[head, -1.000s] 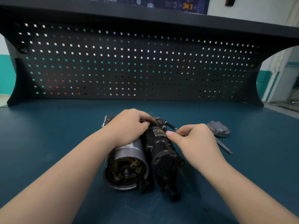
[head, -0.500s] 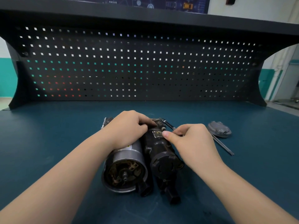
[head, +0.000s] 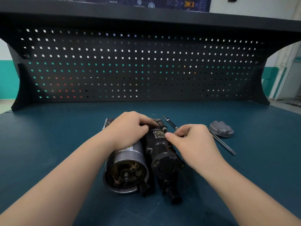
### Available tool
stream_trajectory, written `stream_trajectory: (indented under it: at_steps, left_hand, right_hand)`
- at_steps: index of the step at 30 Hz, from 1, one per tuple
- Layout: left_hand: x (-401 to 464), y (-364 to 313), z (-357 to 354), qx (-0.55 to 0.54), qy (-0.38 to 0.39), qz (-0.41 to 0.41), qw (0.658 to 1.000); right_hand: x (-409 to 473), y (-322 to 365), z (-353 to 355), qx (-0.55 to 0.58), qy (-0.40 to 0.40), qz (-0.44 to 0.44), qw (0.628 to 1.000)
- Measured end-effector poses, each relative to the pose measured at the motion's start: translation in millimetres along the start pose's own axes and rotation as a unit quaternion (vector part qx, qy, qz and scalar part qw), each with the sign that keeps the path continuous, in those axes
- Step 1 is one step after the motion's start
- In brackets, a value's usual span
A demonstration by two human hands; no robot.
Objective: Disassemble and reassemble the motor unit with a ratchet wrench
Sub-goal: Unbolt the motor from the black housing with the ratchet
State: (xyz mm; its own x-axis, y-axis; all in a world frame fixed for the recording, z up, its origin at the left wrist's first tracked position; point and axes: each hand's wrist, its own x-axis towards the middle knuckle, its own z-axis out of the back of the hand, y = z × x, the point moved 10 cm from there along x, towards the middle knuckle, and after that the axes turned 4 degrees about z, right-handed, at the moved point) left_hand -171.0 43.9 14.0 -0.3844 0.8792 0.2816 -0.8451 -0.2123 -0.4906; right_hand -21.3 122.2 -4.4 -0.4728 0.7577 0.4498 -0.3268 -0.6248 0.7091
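Observation:
The motor unit (head: 128, 162) lies on the blue-green bench top with its open end, brushes showing, facing me. A black solenoid (head: 161, 149) sits along its right side. My left hand (head: 128, 129) grips the far end of the unit from above, fingers curled over it. My right hand (head: 190, 144) is beside the solenoid's brass label, thumb against the housing. Its thumb and fingers pinch the slim ratchet wrench (head: 170, 122) that runs diagonally under the hand. What the wrench tip touches is hidden. The grey end cap (head: 221, 128) lies off to the right.
A black pegboard back panel (head: 146, 66) rises behind the bench top (head: 57, 136), with a shelf above it. The wrench shaft (head: 224, 144) sticks out to the right of my right hand, near the end cap.
Both hands stay on the same spots. My right hand's fingers have shifted slightly on the wrench, and the view has tilted a little.

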Motion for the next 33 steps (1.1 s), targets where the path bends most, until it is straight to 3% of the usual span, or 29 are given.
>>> stream_trajectory:
  at_steps: [10,13,15,18,20,22,25,26,29,33]
  left_hand:
    - [-1,-1,2,-0.014,-0.016,0.001,1.0]
    - [-12,-26,29,-0.006,-0.126,-0.049,0.991]
    - [-21,-48,41,-0.127,-0.159,-0.065,0.977]
    - [-25,-75,4,-0.424,-0.029,0.026,0.905]
    - [-30,-91,-19,-0.533,0.008,0.075,0.843]
    - [-34,-94,-27,-0.617,-0.031,0.118,0.777]
    - [-34,-76,-32,-0.74,-0.108,0.206,0.632]
    - [-34,-72,-32,-0.757,-0.116,0.214,0.606]
    - [-33,-74,-32,-0.749,-0.078,0.183,0.632]
    - [-38,-85,-19,-0.749,-0.056,0.053,0.658]
  right_hand:
    - [-4,5,13,0.055,-0.005,0.005,0.998]
    - [-7,11,36,0.143,-0.026,0.02,0.989]
    - [-8,17,49,0.196,-0.036,0.041,0.979]
    - [-13,26,62,0.244,-0.049,0.088,0.965]
    - [-17,28,69,0.26,-0.057,0.113,0.957]
    - [-23,28,77,0.263,-0.059,0.145,0.952]
    - [-34,20,88,0.279,-0.064,0.161,0.944]
    - [-37,17,90,0.286,-0.067,0.165,0.942]
    - [-44,19,93,0.305,-0.071,0.169,0.934]
    - [-42,21,88,0.344,-0.042,0.126,0.929]
